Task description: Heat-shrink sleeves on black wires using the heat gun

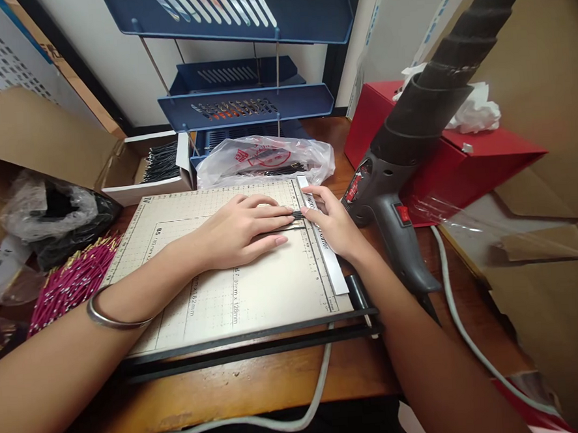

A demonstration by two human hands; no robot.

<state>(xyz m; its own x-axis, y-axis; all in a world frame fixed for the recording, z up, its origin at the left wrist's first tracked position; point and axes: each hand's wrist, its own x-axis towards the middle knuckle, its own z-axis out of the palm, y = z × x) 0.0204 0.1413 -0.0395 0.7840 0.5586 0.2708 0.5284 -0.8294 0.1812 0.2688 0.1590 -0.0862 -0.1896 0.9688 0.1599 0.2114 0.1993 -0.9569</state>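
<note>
A cream paper cutter (274,289) with printed grid lines and size marks lies in front of me. My left hand (241,229) rests flat on its board, fingers stretched to the right. Its fingertips touch a small bundle of thin black wires (297,214) near the cutter's right edge. Over the white, lettered strip (339,282) along that edge, my right hand (336,223) is bent, its thumb against the bundle's right end. The palm and some fingers hide what lies beneath. The cutter's black handle (358,294) is at the near right corner.
Pink wires (77,275) lie left of the cutter. Behind it are a box of black wires (161,162), a plastic bag (266,159) and a blue rack (248,108). A heat gun (394,171), red box (472,166) and grey cable (456,311) occupy the right.
</note>
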